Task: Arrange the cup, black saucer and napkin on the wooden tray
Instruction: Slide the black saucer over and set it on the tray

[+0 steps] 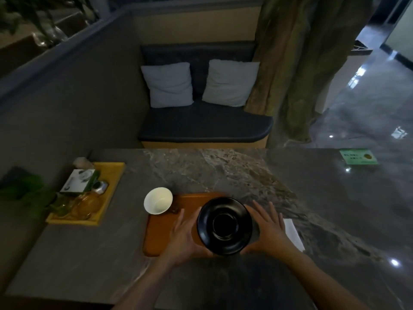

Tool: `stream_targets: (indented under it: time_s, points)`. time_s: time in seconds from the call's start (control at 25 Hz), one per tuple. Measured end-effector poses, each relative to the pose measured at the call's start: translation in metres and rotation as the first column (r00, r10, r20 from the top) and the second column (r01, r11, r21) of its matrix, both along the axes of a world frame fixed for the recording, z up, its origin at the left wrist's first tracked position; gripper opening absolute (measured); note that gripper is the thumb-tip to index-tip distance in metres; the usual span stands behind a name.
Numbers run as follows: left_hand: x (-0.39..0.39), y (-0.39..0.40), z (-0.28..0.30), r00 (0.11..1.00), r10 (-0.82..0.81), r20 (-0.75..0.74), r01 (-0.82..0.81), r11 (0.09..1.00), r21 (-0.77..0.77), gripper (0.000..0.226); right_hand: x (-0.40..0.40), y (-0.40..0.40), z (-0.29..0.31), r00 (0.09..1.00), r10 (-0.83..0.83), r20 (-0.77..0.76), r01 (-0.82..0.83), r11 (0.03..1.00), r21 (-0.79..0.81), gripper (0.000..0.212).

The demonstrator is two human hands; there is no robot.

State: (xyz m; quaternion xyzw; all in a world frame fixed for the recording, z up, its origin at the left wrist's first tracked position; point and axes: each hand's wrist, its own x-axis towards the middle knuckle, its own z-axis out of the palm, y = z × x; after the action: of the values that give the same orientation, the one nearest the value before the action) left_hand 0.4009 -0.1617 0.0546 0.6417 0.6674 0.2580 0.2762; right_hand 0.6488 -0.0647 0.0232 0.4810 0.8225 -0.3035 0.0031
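Note:
The black saucer (224, 225) is over the right half of the wooden tray (163, 231), held between both hands. My left hand (182, 239) grips its left and near rim with the thumb under the edge. My right hand (267, 229) holds its right rim, fingers spread. Whether the saucer rests on the tray or hovers just above it, I cannot tell. The white cup (158, 200) stands on the stone table at the tray's far left corner. The white napkin (293, 233) lies on the table to the right of my right hand, partly hidden by it.
A yellow tray (111, 175) at the left holds a box, a glass jar and glasses, with green leaves beside it. A green card (357, 156) lies at the table's far right. A bench with two pillows (199, 83) stands beyond the table.

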Motion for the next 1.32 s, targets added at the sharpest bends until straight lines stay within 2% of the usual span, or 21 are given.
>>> stream_targets:
  time_s: [0.04, 0.12, 0.16, 0.28, 0.44, 0.52, 0.64, 0.84, 1.04, 1.32]
  points:
    - [-0.008, -0.001, 0.000, 1.000, 0.004, 0.004, -0.004, 1.000, -0.027, 0.111, -0.008, 0.002, -0.005, 1.000, 0.012, 0.013, -0.012, 1.000, -0.005, 0.125]
    - [-0.027, -0.002, -0.016, 0.994, -0.002, -0.107, -0.006, 0.997, -0.075, 0.114, -0.023, 0.007, -0.014, 0.999, 0.037, 0.039, -0.036, 0.999, -0.015, 0.126]
    - [-0.035, -0.003, -0.024, 0.994, 0.030, -0.107, -0.045, 0.990, -0.135, 0.117, -0.030, 0.008, -0.019, 0.997, 0.051, 0.052, -0.050, 0.998, -0.026, 0.127]
    - [-0.045, -0.010, -0.045, 0.978, 0.163, 0.128, -0.132, 0.966, -0.222, 0.126, -0.045, 0.012, -0.033, 0.994, 0.073, 0.077, -0.069, 0.996, -0.055, 0.127]
    - [-0.056, -0.016, -0.070, 0.946, 0.154, 0.285, -0.073, 0.959, -0.275, 0.123, -0.060, 0.014, -0.053, 0.986, 0.108, 0.125, -0.093, 0.989, -0.118, 0.129]
    - [-0.060, -0.013, -0.080, 0.935, 0.175, 0.308, -0.087, 0.956, -0.279, 0.120, -0.064, 0.016, -0.062, 0.983, 0.123, 0.139, -0.103, 0.984, -0.143, 0.130]
    - [-0.064, -0.008, -0.090, 0.956, 0.164, 0.243, -0.101, 0.962, -0.254, 0.121, -0.068, 0.018, -0.072, 0.981, 0.118, 0.156, -0.095, 0.984, -0.152, 0.131]
    - [-0.072, -0.003, -0.113, 0.987, 0.158, 0.019, -0.141, 0.924, -0.356, 0.131, -0.071, 0.020, -0.087, 0.981, 0.102, 0.163, -0.079, 0.987, -0.142, 0.129]
    - [-0.073, 0.002, -0.124, 0.990, 0.128, -0.053, -0.138, 0.921, -0.365, 0.131, -0.070, 0.023, -0.092, 0.980, 0.093, 0.177, -0.070, 0.988, -0.134, 0.129]
    - [-0.076, 0.009, -0.131, 0.990, 0.129, -0.055, -0.140, 0.925, -0.354, 0.129, -0.073, 0.027, -0.096, 0.973, 0.097, 0.211, -0.074, 0.991, -0.111, 0.129]
